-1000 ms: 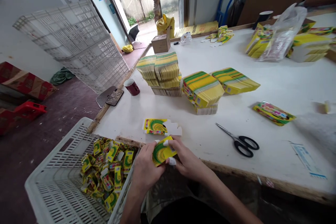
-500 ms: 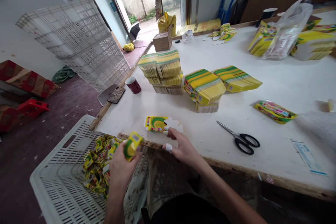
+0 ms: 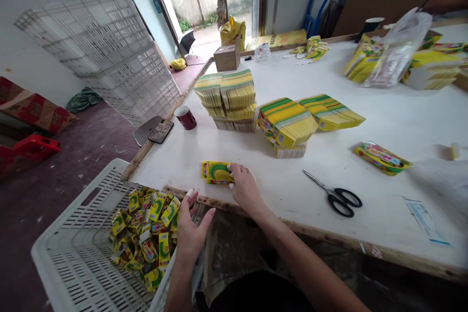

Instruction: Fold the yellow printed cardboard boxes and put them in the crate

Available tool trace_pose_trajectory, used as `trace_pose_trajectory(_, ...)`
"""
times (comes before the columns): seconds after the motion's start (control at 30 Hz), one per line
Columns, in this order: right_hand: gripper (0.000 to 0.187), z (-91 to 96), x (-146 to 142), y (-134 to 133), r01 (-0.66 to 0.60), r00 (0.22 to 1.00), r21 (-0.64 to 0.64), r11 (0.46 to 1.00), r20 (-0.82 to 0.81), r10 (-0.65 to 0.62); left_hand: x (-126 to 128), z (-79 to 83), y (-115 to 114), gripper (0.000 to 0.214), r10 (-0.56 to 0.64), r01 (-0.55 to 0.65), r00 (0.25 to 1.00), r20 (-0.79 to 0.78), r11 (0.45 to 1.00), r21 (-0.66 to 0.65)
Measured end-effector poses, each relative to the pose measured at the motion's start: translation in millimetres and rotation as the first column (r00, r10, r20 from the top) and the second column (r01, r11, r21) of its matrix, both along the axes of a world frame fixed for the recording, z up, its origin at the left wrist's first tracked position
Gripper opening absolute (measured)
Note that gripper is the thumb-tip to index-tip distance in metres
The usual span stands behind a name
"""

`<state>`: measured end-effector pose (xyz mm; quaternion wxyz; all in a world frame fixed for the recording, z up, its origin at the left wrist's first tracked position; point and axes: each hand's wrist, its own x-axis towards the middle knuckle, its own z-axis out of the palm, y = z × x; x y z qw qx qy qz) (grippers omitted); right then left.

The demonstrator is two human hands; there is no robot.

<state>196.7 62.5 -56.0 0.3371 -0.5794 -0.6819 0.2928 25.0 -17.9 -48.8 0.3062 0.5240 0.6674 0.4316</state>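
Pick-up step, apparently: flat yellow-and-green cardboard carton [image 3: 215,173]
Right hand [image 3: 245,188] covers one end (grip unclear); left hand [image 3: 191,235] empty, spread; lifting calls for an edge pinch.

Crate [image 3: 75,226] left of table [image 3: 285,187], small boxes [image 3: 164,247] inside. Carton [image 3: 216,173] on table near front edge, right hand [image 3: 245,186] over its right end; left hand [image 3: 192,234] nearer, beside crate. Stacks [image 3: 287,124] behind carton; mug [image 3: 185,118] left of stacks, phone [image 3: 161,131] left of mug. Scissors [image 3: 331,191] right of carton, packet [image 3: 382,158] behind and right of scissors.
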Motion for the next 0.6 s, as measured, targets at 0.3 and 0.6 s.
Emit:
trace_pose_trajectory(0.3,0.055,28.2,-20.9,-61.3,-0.464,0.599,-0.062,0.883,-0.757,0.262,50.6,43.0,6.7,0.065,-0.017,-0.154,0.831,0.556,0.954,0.259)
trace_pose_trajectory(0.6,0.05,30.9,-15.8,-67.8,-0.459,0.519,-0.142,0.877,-0.844,0.135,50.4,38.8,5.7,0.077,-0.002,-0.126,0.817,0.577,0.975,0.182)
